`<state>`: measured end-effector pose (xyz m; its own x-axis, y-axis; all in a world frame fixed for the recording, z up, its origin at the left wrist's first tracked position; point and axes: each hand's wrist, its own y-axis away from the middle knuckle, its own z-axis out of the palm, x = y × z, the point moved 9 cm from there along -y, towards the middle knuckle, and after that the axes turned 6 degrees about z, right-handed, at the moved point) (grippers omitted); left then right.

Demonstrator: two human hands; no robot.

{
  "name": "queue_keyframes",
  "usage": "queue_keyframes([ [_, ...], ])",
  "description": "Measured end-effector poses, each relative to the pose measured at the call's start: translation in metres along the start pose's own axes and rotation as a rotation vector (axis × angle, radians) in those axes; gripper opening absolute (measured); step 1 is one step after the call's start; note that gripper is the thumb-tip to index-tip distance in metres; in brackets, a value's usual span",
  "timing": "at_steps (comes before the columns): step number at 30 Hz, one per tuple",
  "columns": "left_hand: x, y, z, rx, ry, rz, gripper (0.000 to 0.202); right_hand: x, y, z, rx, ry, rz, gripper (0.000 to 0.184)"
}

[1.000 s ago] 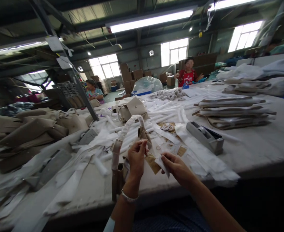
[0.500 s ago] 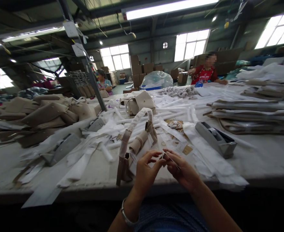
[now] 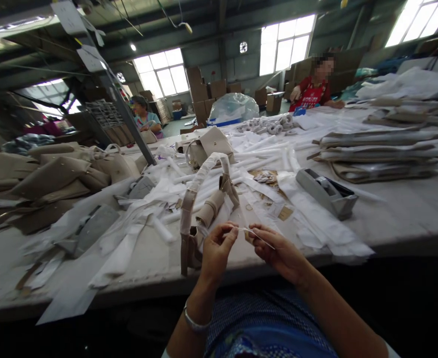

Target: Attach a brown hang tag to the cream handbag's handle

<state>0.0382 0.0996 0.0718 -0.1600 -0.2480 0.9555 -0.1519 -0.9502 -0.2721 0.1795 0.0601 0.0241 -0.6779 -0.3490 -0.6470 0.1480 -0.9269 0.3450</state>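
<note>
Large workshop hall with a dark roof of steel beams and hanging cables. Daylight through big multi-pane windows in the far wall, more windows further left and at upper right. Small round ceiling lamp lit. Stacked cardboard boxes against the far wall. Slanting metal pole with paper tags. Long pale table running deep into the room.

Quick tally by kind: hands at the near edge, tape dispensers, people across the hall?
Hands: 2, left hand, right hand, pinching a thin strip
Tape dispensers: 3
Other people: 2
Total: 7
</note>
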Motion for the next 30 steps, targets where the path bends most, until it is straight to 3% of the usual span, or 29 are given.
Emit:
queue_keyframes([
  [4,-0.004,0.002,-0.006,0.041,0.191,-0.117,0.022,0.001,-0.002,0.009,-0.126,-0.201,0.043,0.023],
  [9,0.002,0.0,-0.009,0.085,0.306,-0.13,0.023,-0.005,0.004,0.025,-0.188,-0.077,-0.048,0.042],
  [14,0.009,-0.002,-0.001,-0.019,0.347,-0.111,0.027,-0.018,0.01,0.014,0.058,0.193,-0.257,0.031],
  [19,0.005,0.002,0.009,-0.292,-0.128,-0.107,0.045,-0.047,0.026,0.002,0.268,0.556,-0.534,0.037],
  [24,0.009,0.005,0.011,-0.382,-0.463,-0.009,0.026,-0.054,0.029,-0.013,0.365,0.689,-0.557,0.036],
  [27,0.013,0.005,0.013,-0.394,-0.391,-0.025,0.027,-0.048,0.022,-0.019,0.333,0.636,-0.504,0.037],
  [30,0.011,0.007,0.012,-0.353,-0.162,-0.125,0.028,-0.038,0.013,-0.023,0.27,0.514,-0.419,0.039],
])
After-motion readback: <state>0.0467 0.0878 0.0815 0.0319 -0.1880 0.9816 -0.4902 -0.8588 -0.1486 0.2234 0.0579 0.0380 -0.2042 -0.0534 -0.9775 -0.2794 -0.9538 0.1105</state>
